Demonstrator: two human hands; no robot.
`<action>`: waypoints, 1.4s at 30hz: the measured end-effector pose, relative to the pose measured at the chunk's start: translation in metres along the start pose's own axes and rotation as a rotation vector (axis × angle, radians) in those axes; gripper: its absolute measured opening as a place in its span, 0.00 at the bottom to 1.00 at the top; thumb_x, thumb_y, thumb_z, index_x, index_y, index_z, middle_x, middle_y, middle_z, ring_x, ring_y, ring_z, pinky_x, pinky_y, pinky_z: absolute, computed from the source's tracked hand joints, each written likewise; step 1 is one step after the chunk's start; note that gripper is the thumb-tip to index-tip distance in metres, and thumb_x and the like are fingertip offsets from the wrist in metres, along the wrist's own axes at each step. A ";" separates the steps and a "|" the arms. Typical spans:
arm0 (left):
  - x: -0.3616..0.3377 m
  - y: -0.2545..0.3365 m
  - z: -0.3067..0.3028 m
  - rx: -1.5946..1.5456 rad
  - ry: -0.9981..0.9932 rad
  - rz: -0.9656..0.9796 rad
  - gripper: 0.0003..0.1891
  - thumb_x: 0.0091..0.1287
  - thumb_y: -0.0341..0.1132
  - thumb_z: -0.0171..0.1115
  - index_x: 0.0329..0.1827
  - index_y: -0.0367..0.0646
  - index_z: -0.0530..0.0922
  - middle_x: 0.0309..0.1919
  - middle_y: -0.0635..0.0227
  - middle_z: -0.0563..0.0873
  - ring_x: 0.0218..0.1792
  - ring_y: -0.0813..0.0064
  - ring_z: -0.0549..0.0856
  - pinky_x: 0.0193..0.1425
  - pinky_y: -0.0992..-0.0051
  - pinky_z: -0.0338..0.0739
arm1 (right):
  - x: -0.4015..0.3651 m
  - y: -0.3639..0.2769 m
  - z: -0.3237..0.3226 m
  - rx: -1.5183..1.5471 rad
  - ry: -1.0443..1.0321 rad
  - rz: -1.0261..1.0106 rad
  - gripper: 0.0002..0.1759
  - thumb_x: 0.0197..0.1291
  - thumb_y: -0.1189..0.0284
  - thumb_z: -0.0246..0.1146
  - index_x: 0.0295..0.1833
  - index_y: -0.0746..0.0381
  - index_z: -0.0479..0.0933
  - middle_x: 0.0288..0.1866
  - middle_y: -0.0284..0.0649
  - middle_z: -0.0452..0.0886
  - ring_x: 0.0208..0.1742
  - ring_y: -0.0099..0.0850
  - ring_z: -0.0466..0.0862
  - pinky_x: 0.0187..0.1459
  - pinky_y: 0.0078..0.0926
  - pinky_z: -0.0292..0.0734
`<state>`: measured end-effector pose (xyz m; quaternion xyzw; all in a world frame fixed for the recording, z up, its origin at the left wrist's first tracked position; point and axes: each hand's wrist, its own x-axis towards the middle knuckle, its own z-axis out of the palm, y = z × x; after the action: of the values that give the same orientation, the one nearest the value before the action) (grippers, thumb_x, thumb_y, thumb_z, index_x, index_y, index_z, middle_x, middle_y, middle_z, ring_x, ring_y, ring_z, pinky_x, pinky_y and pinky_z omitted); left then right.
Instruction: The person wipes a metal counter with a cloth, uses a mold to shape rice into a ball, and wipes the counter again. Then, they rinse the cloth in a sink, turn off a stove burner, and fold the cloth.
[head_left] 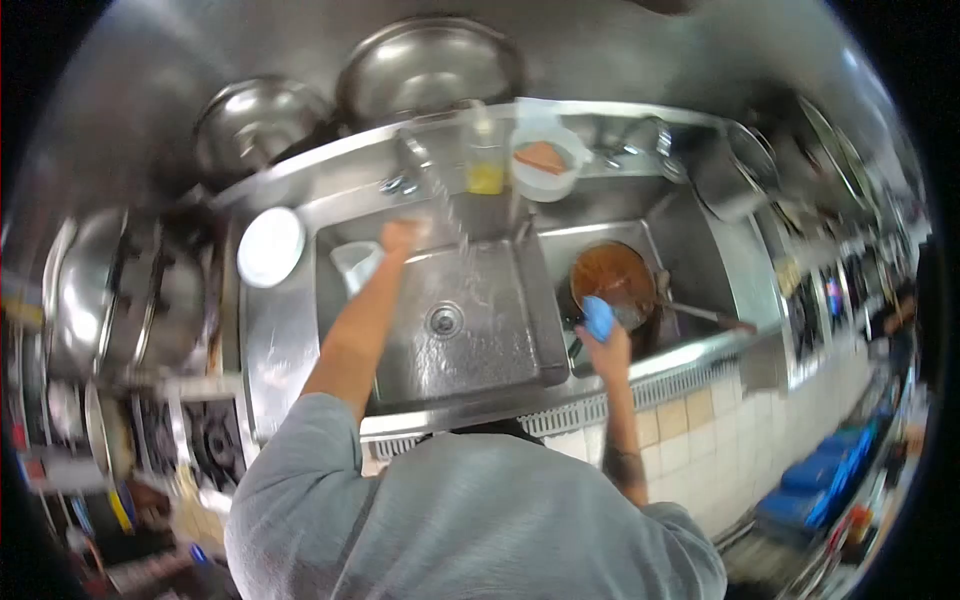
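My left hand (pixel 403 235), smeared by motion, is over the left sink basin (pixel 440 375), beside the stream of water (pixel 460 225) falling from the faucet (pixel 412 150). Below that hand a white plastic container (pixel 357 265) leans at the basin's left wall. My right hand (pixel 608 350) is closed on a blue sponge (pixel 598 316) at the near rim of a round pot (pixel 612 272). Brownish-orange residue coats the pot, which sits in the right basin (pixel 690 240). A long handle (pixel 705 316) stretches from the pot's side toward the front edge of the sink.
On the back ledge stand a bottle of yellow liquid (pixel 486 170) and a white tub (pixel 545 185) with an orange-brown item in it. White plates (pixel 271 247) lie on the left drainboard. A tall metal pot (pixel 725 185) stands at right; large bowls (pixel 430 75) are behind.
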<state>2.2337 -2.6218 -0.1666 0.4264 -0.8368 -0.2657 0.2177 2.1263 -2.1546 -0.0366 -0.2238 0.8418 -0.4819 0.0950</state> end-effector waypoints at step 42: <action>0.130 -0.056 -0.045 -1.063 -0.141 -0.427 0.17 0.63 0.40 0.60 0.48 0.34 0.76 0.32 0.62 0.81 0.32 0.74 0.80 0.35 0.79 0.79 | -0.445 0.199 -0.192 -0.526 -0.036 1.160 0.30 0.35 0.64 0.75 0.44 0.66 0.74 0.42 0.54 0.79 0.46 0.49 0.79 0.46 0.39 0.75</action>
<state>2.2232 -2.7694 -0.1502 0.3992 -0.4962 -0.7154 0.2874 2.3899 -1.7118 -0.1320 0.2445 0.9146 -0.1255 0.2967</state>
